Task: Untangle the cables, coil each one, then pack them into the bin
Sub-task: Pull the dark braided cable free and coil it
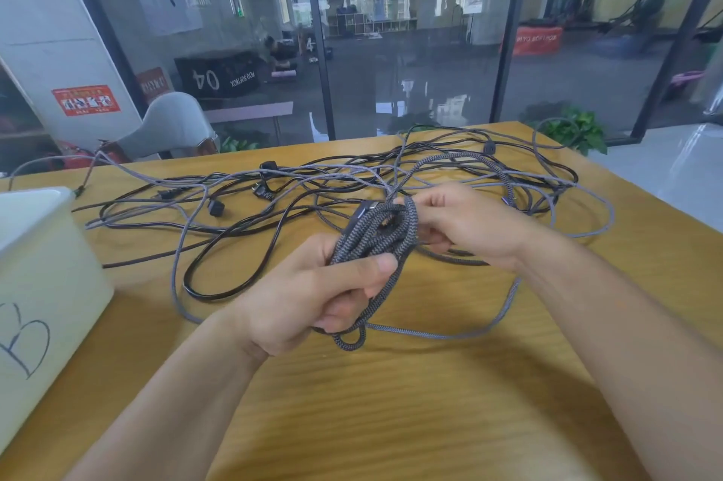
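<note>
Over the middle of the wooden table (391, 402), the person is partway through coiling one cable: the left hand (313, 296) has its grip wrapped round a bundle of dark braided cable (375, 234), thumb pressed across the loops, while the right hand (465, 222) pinches the top of the same bundle with curled fingers, seemingly winding the loose end round it. A tail of this cable loops out below the left hand and trails to the right across the table. Behind the hands, the rest of the cables (313, 183), black ones and grey braided ones, lie in a wide tangle, some strands reaching the far edge. The white bin (47, 265), marked with a letter B, stands at the left edge, well apart from the bundle. I'd judge the next move calls for finishing the wrap, then carrying the coil leftward to the bin without snagging the trailing tail. The near half of the table offers open room; the far side is crowded.
</note>
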Demonstrator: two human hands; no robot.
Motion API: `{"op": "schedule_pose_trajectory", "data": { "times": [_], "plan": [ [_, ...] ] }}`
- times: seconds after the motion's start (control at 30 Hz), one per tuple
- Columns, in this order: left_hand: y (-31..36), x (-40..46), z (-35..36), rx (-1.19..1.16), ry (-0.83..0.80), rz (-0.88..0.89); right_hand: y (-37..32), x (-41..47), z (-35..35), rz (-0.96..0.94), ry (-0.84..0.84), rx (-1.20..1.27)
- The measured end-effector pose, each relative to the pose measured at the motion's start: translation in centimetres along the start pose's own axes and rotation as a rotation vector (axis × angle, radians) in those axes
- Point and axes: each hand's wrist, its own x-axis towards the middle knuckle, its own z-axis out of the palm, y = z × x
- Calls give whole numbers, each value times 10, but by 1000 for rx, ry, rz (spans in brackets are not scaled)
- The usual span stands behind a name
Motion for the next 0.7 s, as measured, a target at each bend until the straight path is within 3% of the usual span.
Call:
{"op": "schedule_pose_trajectory", "data": {
  "times": [0.1,0.3,0.5,0.7],
  "plan": [
    [-3,2,1,78,33,3,-4,-5,-2,52,-21,43],
    [-5,3,3,310,107,14,-22,-14,-1,5,68,-179],
    [-18,9,6,660,282,29,-19,-16,6,-155,165,-506],
    [-29,14,8,892,478,35,-39,-24,18,-171,278,-1059]
  ]
}}
